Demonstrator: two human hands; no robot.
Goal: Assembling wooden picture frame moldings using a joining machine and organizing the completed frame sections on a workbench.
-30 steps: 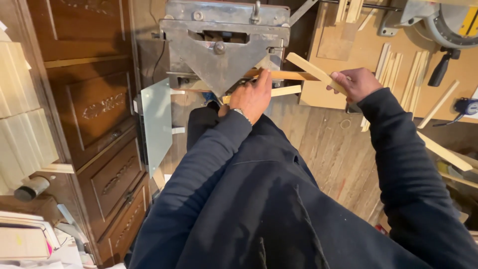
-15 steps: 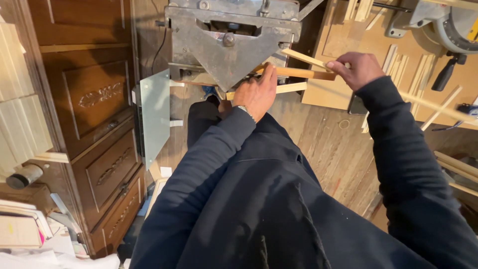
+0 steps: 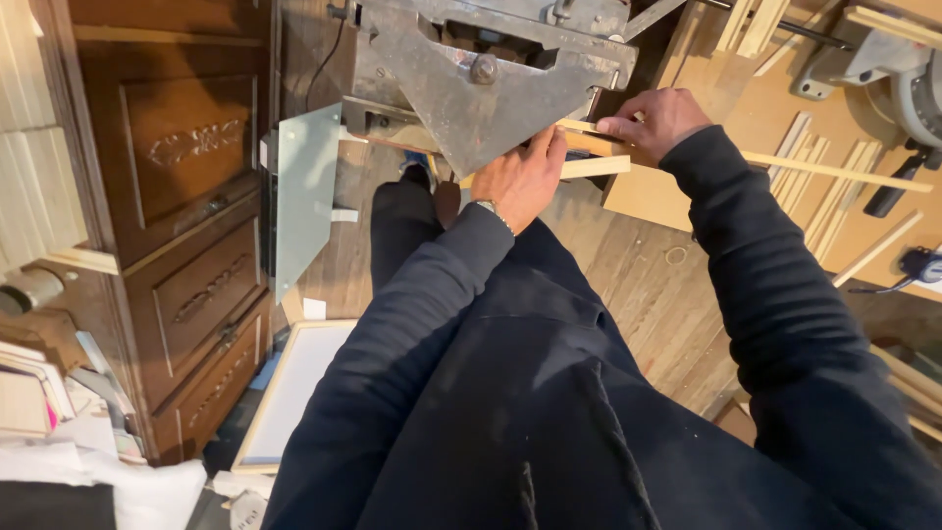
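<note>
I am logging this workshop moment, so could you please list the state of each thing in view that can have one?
Left hand: pressed flat on a wood strip at the machine.
Right hand: gripping the wood strips, which lie level under the machine head.
Metal machine: triangular plate over the strips; running or not, cannot tell.
Cabinet drawers: shut.
Miter saw: untouched on the bench.
Loose wood strips: lying flat on the bench.

One view only, from the head, looking steeply down the person's own dark-sleeved torso to the wood floor (image 3: 638,285). It faces forward onto the grey metal machine (image 3: 491,69), which fills the top centre, close, about at arm's reach. Left of the machine stands a brown cabinet (image 3: 167,196); right of it lies a board with wood strips (image 3: 834,172), cropped by the edge.
</note>
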